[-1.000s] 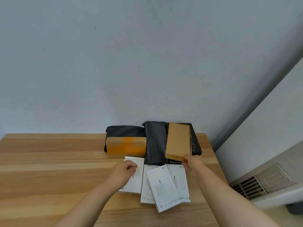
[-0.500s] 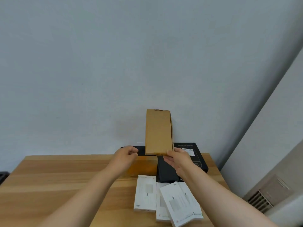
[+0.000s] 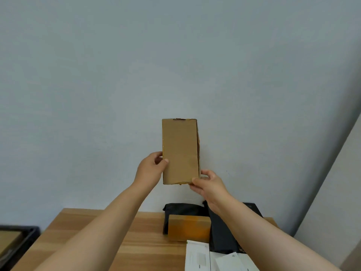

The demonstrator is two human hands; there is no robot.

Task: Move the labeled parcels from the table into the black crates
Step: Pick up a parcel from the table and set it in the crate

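Note:
I hold a tall brown cardboard box [image 3: 180,151] upright in front of the wall, well above the table. My left hand [image 3: 151,168] grips its left edge with the thumb on the front face. My right hand [image 3: 210,182] pinches its lower right corner. No label shows on the face towards me. Part of a black crate [image 3: 29,235] appears at the lower left edge, beside the wooden table [image 3: 109,231].
On the table's far right lie an orange-taped cardboard box [image 3: 188,227], black soft parcels [image 3: 183,209] and white flat boxes [image 3: 197,258] at the bottom edge. A pale wall fills the background and a second wall angles in on the right.
My right hand lifted the brown box off the pile and raised it high. My left hand came up from the white boxes and took its left edge. The view tilted upwards.

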